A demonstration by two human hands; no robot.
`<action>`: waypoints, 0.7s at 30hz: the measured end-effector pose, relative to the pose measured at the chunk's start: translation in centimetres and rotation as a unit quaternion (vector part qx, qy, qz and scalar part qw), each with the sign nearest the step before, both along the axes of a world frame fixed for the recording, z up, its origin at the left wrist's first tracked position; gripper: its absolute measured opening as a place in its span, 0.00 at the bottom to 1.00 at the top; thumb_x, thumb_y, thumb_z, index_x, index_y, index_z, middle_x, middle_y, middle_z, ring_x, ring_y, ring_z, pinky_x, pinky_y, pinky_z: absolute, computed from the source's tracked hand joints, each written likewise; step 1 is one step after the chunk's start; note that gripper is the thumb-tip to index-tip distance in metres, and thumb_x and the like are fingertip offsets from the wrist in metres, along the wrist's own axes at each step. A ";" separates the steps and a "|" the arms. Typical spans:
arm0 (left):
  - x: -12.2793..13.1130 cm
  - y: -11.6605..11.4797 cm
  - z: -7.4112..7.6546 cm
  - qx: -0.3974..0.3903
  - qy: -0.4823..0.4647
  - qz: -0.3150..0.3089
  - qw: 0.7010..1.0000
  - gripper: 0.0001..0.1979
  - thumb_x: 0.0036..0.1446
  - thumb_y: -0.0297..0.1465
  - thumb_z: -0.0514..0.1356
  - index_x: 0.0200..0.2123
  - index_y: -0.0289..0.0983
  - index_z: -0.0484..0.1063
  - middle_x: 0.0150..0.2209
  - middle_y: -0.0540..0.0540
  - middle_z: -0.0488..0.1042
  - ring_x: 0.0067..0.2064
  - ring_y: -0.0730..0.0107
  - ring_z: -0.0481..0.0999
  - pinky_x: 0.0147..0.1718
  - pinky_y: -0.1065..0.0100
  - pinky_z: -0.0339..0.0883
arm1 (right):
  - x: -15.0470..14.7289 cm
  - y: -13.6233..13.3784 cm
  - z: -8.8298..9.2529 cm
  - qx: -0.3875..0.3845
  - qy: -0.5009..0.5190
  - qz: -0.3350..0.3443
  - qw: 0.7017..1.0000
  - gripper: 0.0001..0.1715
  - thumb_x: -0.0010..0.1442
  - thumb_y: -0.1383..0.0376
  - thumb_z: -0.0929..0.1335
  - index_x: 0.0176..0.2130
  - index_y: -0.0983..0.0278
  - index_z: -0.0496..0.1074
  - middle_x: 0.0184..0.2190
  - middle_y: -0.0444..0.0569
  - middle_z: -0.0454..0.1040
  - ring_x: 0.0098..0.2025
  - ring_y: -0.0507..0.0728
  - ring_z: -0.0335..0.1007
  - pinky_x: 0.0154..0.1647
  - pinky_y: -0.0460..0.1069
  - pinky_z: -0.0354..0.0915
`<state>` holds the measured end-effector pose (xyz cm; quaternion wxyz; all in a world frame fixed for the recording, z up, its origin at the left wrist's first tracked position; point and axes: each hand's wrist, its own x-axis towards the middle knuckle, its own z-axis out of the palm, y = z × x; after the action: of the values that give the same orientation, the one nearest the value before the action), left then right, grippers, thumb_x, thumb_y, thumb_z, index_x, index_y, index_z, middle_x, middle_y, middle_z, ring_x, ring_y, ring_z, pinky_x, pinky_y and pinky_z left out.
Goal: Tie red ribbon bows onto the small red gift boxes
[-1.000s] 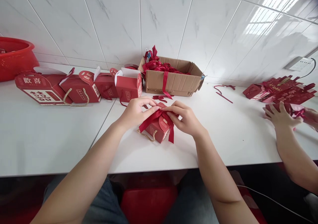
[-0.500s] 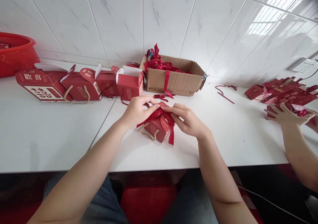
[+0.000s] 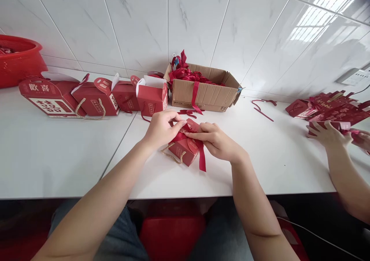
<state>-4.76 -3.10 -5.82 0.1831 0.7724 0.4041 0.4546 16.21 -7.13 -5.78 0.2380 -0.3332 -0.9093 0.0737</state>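
A small red gift box [image 3: 183, 150] with a twisted gold cord handle [image 3: 170, 155] sits on the white table in front of me. Red ribbon [image 3: 202, 159] lies across its top, one tail hanging down the right side. My left hand [image 3: 164, 129] pinches the ribbon between thumb and index finger above the box. From the right, my right hand [image 3: 217, 140] reaches over the lid with its index finger stretched onto the ribbon's crossing. Its other fingers are curled around ribbon at the box's right edge, partly hidden.
Several red gift boxes [image 3: 94, 103] stand in a row at left, beside a red plastic basin [image 3: 21, 62]. A cardboard carton [image 3: 205, 95] of red ribbons is against the tiled wall. At right, a co-worker's hands [image 3: 329, 135] handle a red box near red bags [image 3: 332, 105].
My right index finger has straightened and pressed farther onto the ribbon's crossing. The ribbon's left tail is no longer spread out beside the box. The co-worker's hands have shifted slightly.
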 end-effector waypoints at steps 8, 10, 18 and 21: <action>-0.2 -0.2 0.5 -0.097 -0.028 -0.032 0.994 0.12 0.56 0.39 0.61 0.30 0.36 0.73 0.32 0.46 0.77 0.34 0.67 0.74 0.33 0.67 0.66 | 0.1 0.3 -0.1 0.011 0.137 0.011 0.990 0.22 0.66 0.72 0.59 0.55 0.60 0.70 0.33 0.48 0.69 0.33 0.53 0.65 0.35 0.51 0.66; -0.3 -0.3 0.6 -0.125 -0.036 -0.047 0.990 0.14 0.57 0.42 0.61 0.32 0.36 0.73 0.33 0.46 0.77 0.34 0.68 0.74 0.32 0.69 0.66 | 0.1 0.2 0.0 0.005 0.168 -0.009 0.986 0.21 0.65 0.72 0.61 0.56 0.60 0.69 0.37 0.50 0.71 0.35 0.53 0.67 0.37 0.50 0.68; -1.0 0.1 0.7 -0.150 -0.030 -0.078 0.985 0.18 0.58 0.47 0.59 0.33 0.38 0.79 0.41 0.44 0.79 0.45 0.60 0.76 0.40 0.65 0.68 | -0.1 0.2 -0.2 -0.018 0.167 -0.043 0.985 0.18 0.64 0.69 0.64 0.53 0.62 0.71 0.39 0.51 0.72 0.35 0.53 0.70 0.38 0.51 0.72; -1.1 0.1 0.8 -0.166 -0.034 -0.083 0.982 0.16 0.56 0.44 0.61 0.32 0.37 0.79 0.43 0.43 0.79 0.44 0.59 0.77 0.39 0.64 0.68 | -0.2 0.2 -0.3 -0.014 0.159 -0.046 0.986 0.17 0.65 0.69 0.63 0.51 0.63 0.73 0.36 0.50 0.72 0.33 0.52 0.69 0.35 0.50 0.70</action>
<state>-5.91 -2.98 -5.04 0.3596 0.7462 0.4016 0.3905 15.98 -6.92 -6.04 0.3785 -0.3621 -0.8423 0.1274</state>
